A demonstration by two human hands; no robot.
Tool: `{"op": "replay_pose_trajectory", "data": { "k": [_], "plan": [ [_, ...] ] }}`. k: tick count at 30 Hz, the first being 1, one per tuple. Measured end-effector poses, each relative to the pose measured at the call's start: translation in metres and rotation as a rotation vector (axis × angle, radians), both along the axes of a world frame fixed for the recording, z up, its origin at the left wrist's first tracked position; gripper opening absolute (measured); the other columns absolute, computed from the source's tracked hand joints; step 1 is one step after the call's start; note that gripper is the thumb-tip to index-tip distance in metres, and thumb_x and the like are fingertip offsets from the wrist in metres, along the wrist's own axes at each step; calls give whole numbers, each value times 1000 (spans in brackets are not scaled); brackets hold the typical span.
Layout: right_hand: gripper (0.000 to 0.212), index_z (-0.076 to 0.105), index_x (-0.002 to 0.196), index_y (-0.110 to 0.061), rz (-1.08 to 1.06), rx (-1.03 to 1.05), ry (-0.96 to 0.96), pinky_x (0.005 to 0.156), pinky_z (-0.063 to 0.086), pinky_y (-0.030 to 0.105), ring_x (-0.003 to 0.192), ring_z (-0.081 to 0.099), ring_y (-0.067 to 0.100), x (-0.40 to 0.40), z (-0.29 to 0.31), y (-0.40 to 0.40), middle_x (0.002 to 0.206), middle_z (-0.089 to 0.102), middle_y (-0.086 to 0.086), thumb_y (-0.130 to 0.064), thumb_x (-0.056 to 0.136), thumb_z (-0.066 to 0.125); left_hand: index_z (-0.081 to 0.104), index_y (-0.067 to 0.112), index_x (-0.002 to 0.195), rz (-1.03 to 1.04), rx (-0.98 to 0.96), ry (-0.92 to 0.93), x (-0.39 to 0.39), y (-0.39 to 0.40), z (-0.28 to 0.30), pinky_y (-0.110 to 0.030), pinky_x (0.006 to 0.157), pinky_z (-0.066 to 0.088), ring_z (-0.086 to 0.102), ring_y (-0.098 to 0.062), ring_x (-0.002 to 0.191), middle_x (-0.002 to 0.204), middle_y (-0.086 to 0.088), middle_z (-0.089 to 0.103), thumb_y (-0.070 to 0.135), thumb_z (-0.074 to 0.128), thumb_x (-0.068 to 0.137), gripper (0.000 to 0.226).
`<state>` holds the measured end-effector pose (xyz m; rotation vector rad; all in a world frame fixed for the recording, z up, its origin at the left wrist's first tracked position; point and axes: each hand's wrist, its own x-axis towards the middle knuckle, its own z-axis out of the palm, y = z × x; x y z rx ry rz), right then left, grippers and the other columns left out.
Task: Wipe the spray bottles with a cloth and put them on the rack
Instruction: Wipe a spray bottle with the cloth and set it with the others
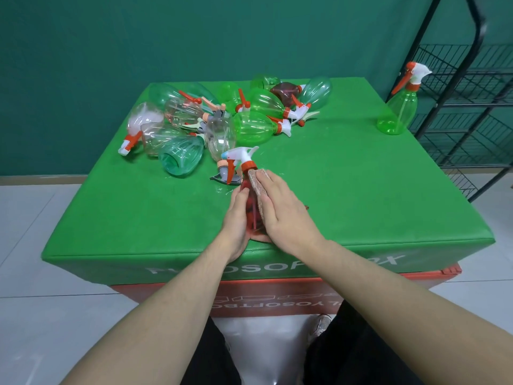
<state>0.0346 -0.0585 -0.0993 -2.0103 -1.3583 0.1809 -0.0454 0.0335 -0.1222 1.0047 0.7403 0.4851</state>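
A red spray bottle (248,201) with a white and orange trigger head stands near the front middle of the green table (361,190). My left hand (236,218) holds its body from the left, fingers curled round it. My right hand (280,209) presses a pinkish cloth (256,184) flat against the bottle's right side, fingers straight. A heap of spray bottles (222,120), green, clear and one dark red, lies on its sides at the back of the table. One green spray bottle (399,107) stands upright at the back right edge, beside the black wire rack (472,93).
The rack stands on the floor right of the table, its wire shelves bare where visible. A loose grey and orange trigger head (226,173) lies just left of the red bottle. The table sits on a red base (277,290). My legs show below.
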Motion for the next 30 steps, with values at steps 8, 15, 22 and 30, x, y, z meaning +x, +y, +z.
{"op": "replay_pose_trajectory", "data": {
  "k": [8,15,22,30],
  "plan": [
    [58,9,162,-31,2,-13,-4,123,21,53,155,3,2,-9,-19,-30,170,4,-10,-41,106,18,46,35,140,5,99,-36,-2,-5,7,-40,66,60,74,-16,103,120,4,73,53,63,90,55],
    [55,17,162,-26,23,68,66,127,17,39,154,10,1,-2,-10,-23,169,13,-7,-34,107,24,50,34,140,-47,-1,-125,-1,-2,14,-45,78,60,73,-18,104,120,3,74,44,74,77,68],
    [47,40,153,-27,-153,366,559,120,27,24,140,39,0,7,10,-3,151,46,-7,-33,109,26,48,16,146,-25,60,-235,20,-9,31,-33,68,59,73,-19,94,120,-10,71,21,78,77,75],
    [44,73,97,-22,-394,514,1427,90,58,39,97,72,23,20,35,-8,96,78,5,-33,109,33,58,23,128,40,135,-253,46,-27,55,-42,90,61,71,-28,112,128,-16,68,22,81,72,61]
  ]
}}
